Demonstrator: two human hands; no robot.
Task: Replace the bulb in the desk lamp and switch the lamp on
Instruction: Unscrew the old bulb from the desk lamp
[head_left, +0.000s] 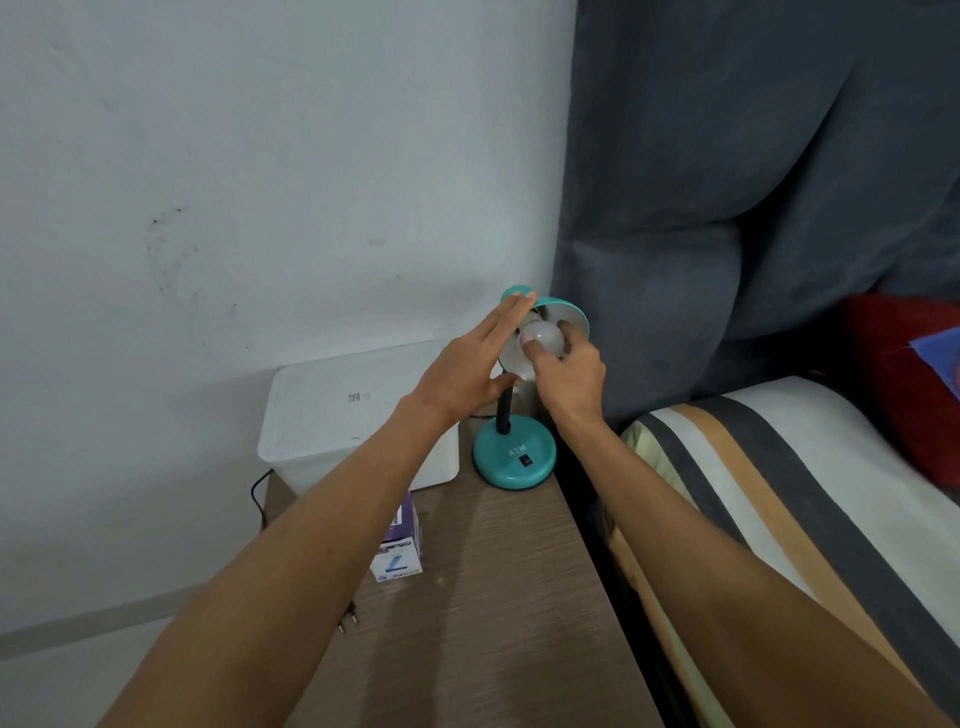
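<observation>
Here one bulb (543, 338), two hands.

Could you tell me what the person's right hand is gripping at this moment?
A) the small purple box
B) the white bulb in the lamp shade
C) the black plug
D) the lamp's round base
B: the right hand has its fingers closed around the white bulb inside the teal shade, while the left hand steadies the shade.

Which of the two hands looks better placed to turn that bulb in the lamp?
The right hand: its fingers already wrap the round white bulb inside the teal lamp shade. The left hand lies open and flat against the shade, apparently steadying it rather than gripping the bulb.
</observation>
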